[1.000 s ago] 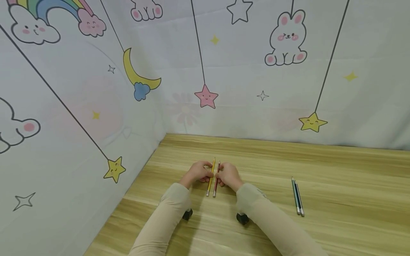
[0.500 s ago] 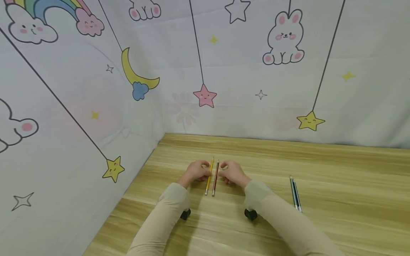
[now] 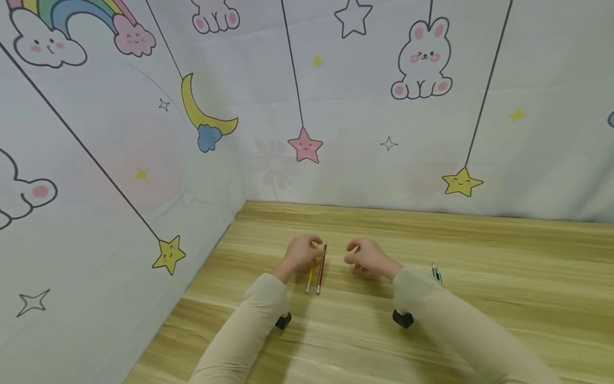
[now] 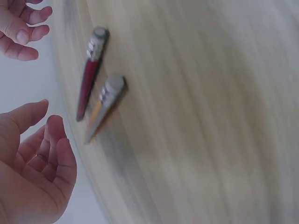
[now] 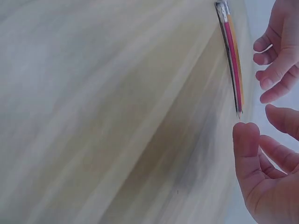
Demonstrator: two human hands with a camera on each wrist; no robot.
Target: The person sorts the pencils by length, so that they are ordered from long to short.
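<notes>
While both pale sleeves are stretched over the wooden table, a yellow pencil and a red pencil are seen lying side by side, eraser ends nearly level and a slim gap left between. The yellow one is partly covered by the left hand, whose fingers are loosely bent and parted from the thumb, nothing gripped; whether either shaft is touched cannot be told. Its fingers are probably best lifted straight up, so that neither pencil is rolled. The right hand is poised clear of the red one, thumb and forefinger narrowly parted, nothing held. Two dark pencils, half hidden by the right cuff, should not be brushed. Beyond, the table is bordered by a printed drape.
</notes>
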